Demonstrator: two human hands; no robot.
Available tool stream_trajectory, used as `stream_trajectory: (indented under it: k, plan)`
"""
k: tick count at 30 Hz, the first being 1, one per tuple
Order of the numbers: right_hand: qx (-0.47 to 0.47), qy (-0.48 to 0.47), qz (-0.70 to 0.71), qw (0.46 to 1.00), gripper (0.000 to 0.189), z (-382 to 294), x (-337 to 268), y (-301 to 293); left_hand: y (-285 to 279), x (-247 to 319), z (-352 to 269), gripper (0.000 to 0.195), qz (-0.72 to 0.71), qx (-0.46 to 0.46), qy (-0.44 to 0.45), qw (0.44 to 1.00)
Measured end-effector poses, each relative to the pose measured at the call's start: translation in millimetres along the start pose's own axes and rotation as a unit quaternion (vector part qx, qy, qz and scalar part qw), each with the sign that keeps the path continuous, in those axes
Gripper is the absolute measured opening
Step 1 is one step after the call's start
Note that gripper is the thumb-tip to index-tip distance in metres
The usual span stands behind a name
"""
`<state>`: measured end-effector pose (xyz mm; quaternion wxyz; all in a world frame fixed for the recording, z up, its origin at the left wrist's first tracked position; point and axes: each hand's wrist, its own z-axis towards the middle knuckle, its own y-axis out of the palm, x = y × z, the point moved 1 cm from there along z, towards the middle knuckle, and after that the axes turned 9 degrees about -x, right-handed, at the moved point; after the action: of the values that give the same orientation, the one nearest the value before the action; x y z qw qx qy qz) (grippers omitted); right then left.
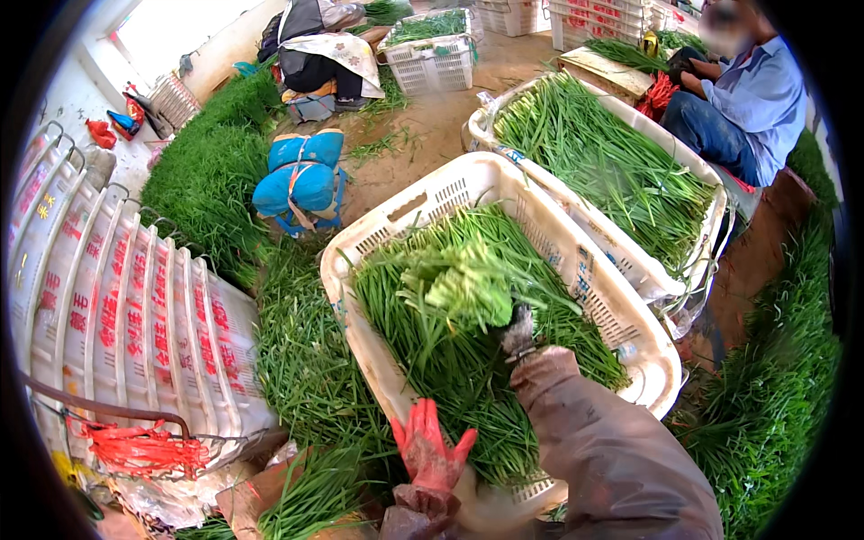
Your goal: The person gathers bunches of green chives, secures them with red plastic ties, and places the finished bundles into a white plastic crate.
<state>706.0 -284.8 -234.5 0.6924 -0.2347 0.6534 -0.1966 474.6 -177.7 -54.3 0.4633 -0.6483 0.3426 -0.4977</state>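
My right hand (518, 329), in a dark glove, grips a bundle of garlic chives (466, 287), its pale cut ends facing up. It is above a white plastic crate (351, 270) partly filled with loose-laid green chives (439, 358). My left hand (428, 445) wears a soiled red glove and holds nothing. Its fingers are spread at the crate's near left rim, over the leaves; whether it presses on them I cannot tell. The bundle and my right sleeve hide part of the crate's contents.
A second chive-filled crate (482, 125) adjoins on the right, near a seated person (756, 115). Stacked crates (135, 304) and red ties (145, 449) stand left. Chive heaps (209, 162) and a blue padded stool (297, 182) lie beyond. Another person (324, 61) bends over at the back.
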Motion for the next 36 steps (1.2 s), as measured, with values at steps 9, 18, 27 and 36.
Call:
stream_trajectory:
  k: [9,18,27,36]
  plan:
    - [-0.086,-0.222,-0.142,0.961,0.045,-87.5,7.6,-11.6,66.5,19.9,68.1,0.089,-0.758,0.137,-0.053,0.636]
    - [-0.302,-0.296,-0.527,0.737,0.024,-47.6,-114.4,-128.1,148.9,-36.1,64.4,0.053,-0.878,0.126,-0.092,0.453]
    - [-0.41,-0.514,-0.137,0.741,0.105,15.5,-257.7,-129.2,148.7,-31.2,72.6,0.069,-0.889,0.119,-0.074,0.436]
    - [-0.422,-0.367,-0.078,0.825,0.121,-56.6,-125.7,-89.0,149.9,-7.5,121.3,0.041,-0.944,-0.292,0.138,-0.074]
